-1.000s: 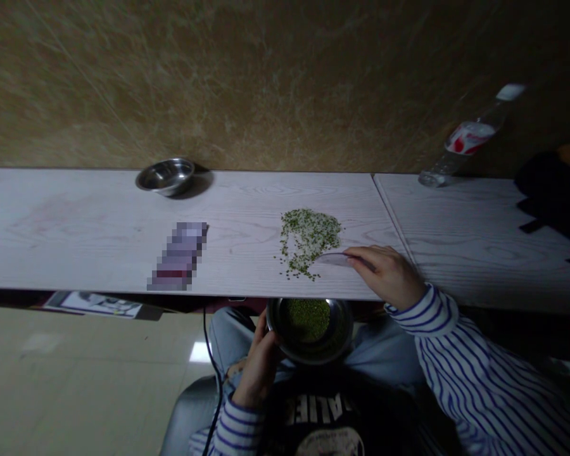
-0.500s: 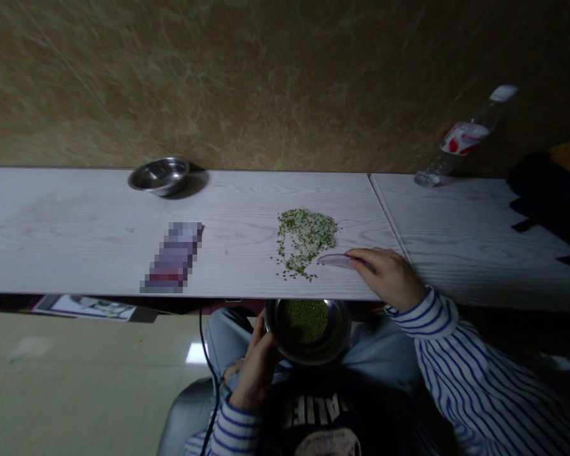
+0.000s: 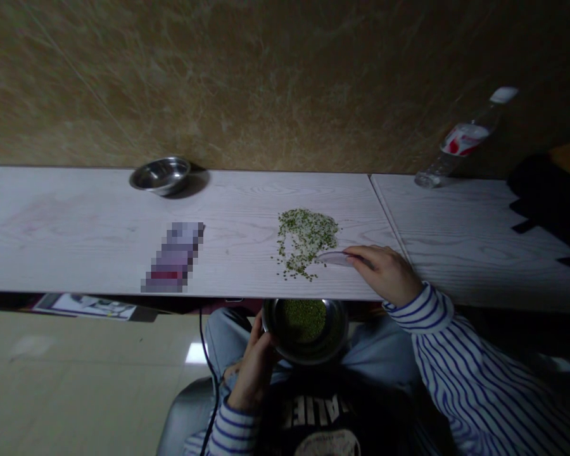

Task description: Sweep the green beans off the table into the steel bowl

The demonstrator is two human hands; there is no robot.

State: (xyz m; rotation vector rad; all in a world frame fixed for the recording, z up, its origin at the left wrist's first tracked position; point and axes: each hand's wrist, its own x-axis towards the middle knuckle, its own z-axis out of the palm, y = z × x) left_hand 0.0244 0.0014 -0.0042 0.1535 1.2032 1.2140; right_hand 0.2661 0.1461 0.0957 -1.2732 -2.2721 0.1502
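Note:
A loose spread of green mung beans mixed with white grains that look like rice (image 3: 308,231) lies on the pale wood-grain table. My right hand (image 3: 384,269) pinches a thin, greyish, curved flat piece (image 3: 333,258) between thumb and fingers; its exact kind is unclear. That piece rests low over the table, its tip by the lower right edge of the spread. Below the table's front edge, my left hand (image 3: 255,364) grips the left rim of a steel bowl (image 3: 335,351). Green mung beans (image 3: 306,318) cover the bowl's bottom.
Against the wall at the back left stands another steel bowl (image 3: 161,177). A pixelated flat object (image 3: 173,256) lies nearer the front. To the right are a clear plastic bottle (image 3: 463,140) with a white cap and a dark cloth item (image 3: 551,196). A black cable (image 3: 210,367) hangs at left.
The bowl in my left hand has shifted very slightly left. My right hand and the thin piece have also edged slightly left, while the spread looks the same.

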